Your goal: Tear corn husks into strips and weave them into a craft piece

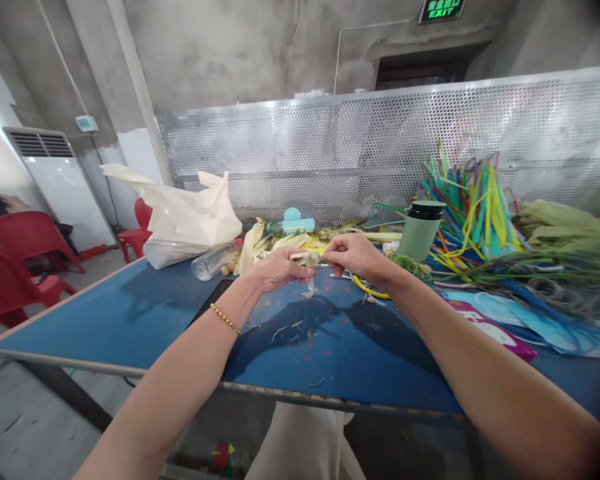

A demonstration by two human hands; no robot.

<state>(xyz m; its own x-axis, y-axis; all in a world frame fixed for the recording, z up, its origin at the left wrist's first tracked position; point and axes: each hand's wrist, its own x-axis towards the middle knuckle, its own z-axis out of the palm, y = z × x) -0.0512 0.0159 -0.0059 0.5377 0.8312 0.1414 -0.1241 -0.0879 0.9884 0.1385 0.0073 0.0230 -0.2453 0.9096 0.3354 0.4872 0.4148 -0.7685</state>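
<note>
Both my arms reach out over a blue table (130,320). My left hand (279,268), with a bead bracelet on its wrist, is closed in a pinch on a pale strip of dried husk (307,272). My right hand (353,257) pinches the other end of the same strip, a short way to the right. A loose end of the husk hangs down between the two hands. Right behind the hands lies a heap of pale and yellow husk strips (280,243).
A white plastic bag (185,213) and a clear bottle (213,260) lie at the back left. A green flask (420,230) stands right of the hands, beside a bundle of coloured strips (473,210) and green stalks (545,263). Perforated metal screen behind; red chairs (20,260) at left.
</note>
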